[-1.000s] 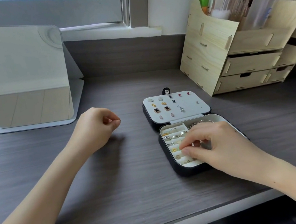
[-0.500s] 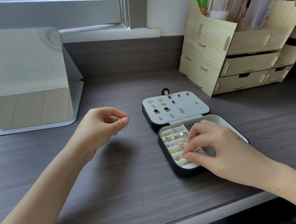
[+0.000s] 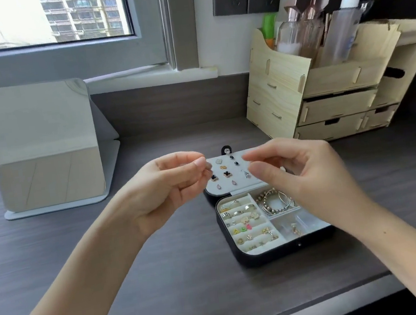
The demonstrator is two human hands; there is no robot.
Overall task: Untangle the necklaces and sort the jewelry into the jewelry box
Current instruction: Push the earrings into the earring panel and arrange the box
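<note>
The black jewelry box (image 3: 268, 258) lies open on the grey desk. Its white lid panel (image 3: 234, 185) holds several stud earrings. Rings sit in the padded rolls (image 3: 244, 222), beaded bracelets (image 3: 276, 201) fill the upper right compartment, and a small gold piece (image 3: 295, 229) lies in the lower right one. My left hand (image 3: 168, 189) hovers left of the lid, with thumb and forefinger pinching a tiny silver piece (image 3: 207, 170). My right hand (image 3: 306, 170) is raised over the box's right side. Its thumb and forefinger point toward the left hand with a gap between them, and nothing shows there.
A tilted standing mirror (image 3: 44, 144) is at the back left. A wooden drawer organizer (image 3: 325, 94) with bottles (image 3: 342, 20) and brushes stands at the back right. The desk's front edge (image 3: 377, 283) runs just below the box.
My right hand has lifted out of the box's ring section and risen toward the left hand. My left hand has moved right and up, over the lid's left edge. The view has tilted up.
</note>
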